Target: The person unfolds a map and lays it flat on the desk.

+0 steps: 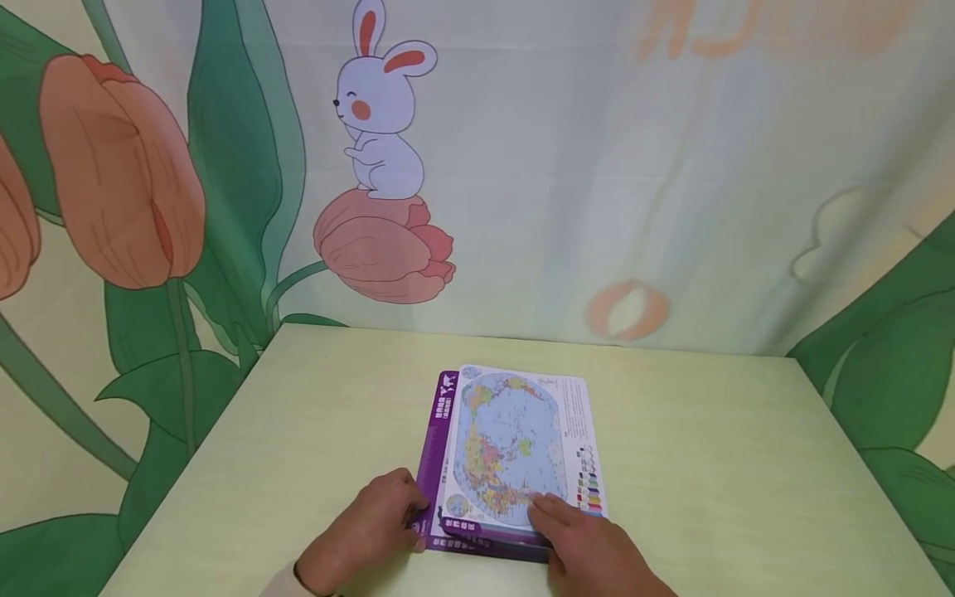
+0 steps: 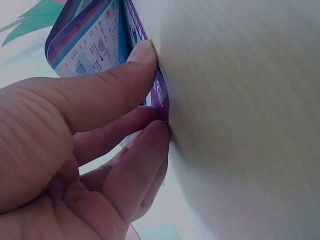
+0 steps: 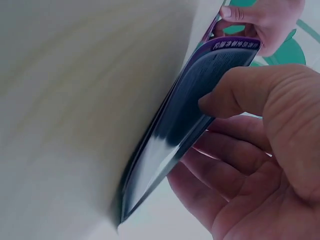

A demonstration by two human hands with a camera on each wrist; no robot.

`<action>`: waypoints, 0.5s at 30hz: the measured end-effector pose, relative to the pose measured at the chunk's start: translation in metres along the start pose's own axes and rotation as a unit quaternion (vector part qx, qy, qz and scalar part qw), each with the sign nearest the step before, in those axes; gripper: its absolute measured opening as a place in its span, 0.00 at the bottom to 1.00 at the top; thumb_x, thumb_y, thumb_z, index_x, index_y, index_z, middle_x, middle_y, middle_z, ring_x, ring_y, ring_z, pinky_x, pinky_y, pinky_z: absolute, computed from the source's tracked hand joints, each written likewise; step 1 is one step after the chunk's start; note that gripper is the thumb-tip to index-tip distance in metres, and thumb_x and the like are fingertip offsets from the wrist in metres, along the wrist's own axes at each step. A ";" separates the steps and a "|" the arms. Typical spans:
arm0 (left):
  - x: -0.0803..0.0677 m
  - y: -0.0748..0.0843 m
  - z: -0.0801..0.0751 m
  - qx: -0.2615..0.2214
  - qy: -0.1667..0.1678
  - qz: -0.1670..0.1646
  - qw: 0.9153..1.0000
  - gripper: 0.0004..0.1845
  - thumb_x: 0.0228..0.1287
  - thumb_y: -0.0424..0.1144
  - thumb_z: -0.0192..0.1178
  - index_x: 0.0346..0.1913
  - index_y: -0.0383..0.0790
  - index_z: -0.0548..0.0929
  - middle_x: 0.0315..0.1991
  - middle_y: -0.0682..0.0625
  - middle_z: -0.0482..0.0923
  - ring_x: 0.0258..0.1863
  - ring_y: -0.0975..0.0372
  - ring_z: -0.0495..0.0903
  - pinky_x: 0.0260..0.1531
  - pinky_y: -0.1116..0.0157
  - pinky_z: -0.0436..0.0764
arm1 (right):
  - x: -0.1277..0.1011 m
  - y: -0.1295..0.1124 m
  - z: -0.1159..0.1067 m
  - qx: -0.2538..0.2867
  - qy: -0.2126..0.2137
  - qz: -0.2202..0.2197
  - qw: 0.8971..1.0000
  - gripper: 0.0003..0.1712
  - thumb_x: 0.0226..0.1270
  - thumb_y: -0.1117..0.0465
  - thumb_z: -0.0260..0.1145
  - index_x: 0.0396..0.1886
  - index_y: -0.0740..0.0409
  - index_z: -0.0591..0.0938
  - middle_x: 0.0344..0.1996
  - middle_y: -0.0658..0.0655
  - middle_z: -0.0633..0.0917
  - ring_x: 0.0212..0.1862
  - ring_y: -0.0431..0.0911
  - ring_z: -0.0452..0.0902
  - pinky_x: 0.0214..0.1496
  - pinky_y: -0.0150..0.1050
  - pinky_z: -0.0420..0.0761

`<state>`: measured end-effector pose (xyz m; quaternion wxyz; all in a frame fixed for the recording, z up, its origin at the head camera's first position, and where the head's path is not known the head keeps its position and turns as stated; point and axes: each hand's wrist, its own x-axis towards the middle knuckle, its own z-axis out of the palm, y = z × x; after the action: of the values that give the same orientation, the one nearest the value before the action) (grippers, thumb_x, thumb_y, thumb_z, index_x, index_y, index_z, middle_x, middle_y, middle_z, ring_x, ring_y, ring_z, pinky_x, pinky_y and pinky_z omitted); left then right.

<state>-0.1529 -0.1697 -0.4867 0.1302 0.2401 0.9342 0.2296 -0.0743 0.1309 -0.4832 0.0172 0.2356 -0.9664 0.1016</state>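
A world-map board [image 1: 515, 439] lies on top of a purple-edged board [image 1: 431, 439] in the middle of the pale green table [image 1: 709, 464]. My left hand [image 1: 373, 522] is at the stack's near left corner. In the left wrist view this hand [image 2: 155, 90] pinches the purple edge [image 2: 161, 97], thumb on top and fingers against the rim. My right hand [image 1: 589, 547] is at the near right corner. In the right wrist view that hand [image 3: 202, 125] holds the stack's edge [image 3: 170, 130], thumb on the printed face and fingers curled beneath.
A cloth backdrop printed with tulips [image 1: 119, 174] and a rabbit [image 1: 376, 108] hangs right behind the table's far edge. The table's left and right edges [image 1: 873, 464] run close to the backdrop's folds.
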 end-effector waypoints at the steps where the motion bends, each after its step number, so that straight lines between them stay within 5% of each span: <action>1: 0.000 0.000 -0.001 -0.001 -0.002 -0.003 1.000 0.21 0.49 0.36 0.83 0.47 0.31 0.92 0.37 0.53 0.76 0.35 0.63 0.71 0.39 0.63 0.77 | -0.002 0.001 -0.001 0.002 -0.001 0.005 1.000 0.30 0.59 0.63 0.74 0.63 0.55 0.85 0.65 0.53 0.86 0.66 0.50 0.84 0.52 0.46 0.89; 6: 0.001 0.001 -0.001 0.001 -0.010 -0.007 1.000 0.22 0.50 0.36 0.83 0.47 0.30 0.91 0.38 0.52 0.77 0.36 0.62 0.72 0.41 0.61 0.79 | -0.008 0.009 -0.004 0.013 -0.023 0.029 0.999 0.29 0.60 0.61 0.74 0.63 0.54 0.85 0.65 0.53 0.86 0.66 0.50 0.83 0.58 0.49 0.87; 15: 0.004 0.002 -0.001 0.005 -0.024 -0.019 1.000 0.22 0.52 0.37 0.83 0.49 0.31 0.91 0.40 0.51 0.77 0.38 0.61 0.73 0.44 0.59 0.82 | -0.014 0.020 -0.003 0.027 0.019 0.009 0.999 0.24 0.59 0.63 0.74 0.57 0.53 0.86 0.62 0.54 0.88 0.62 0.50 0.87 0.57 0.49 0.87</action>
<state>-0.1554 -0.1665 -0.4857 0.1556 0.2279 0.9365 0.2166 -0.0709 0.1553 -0.4855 0.0279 0.2248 -0.9650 0.1323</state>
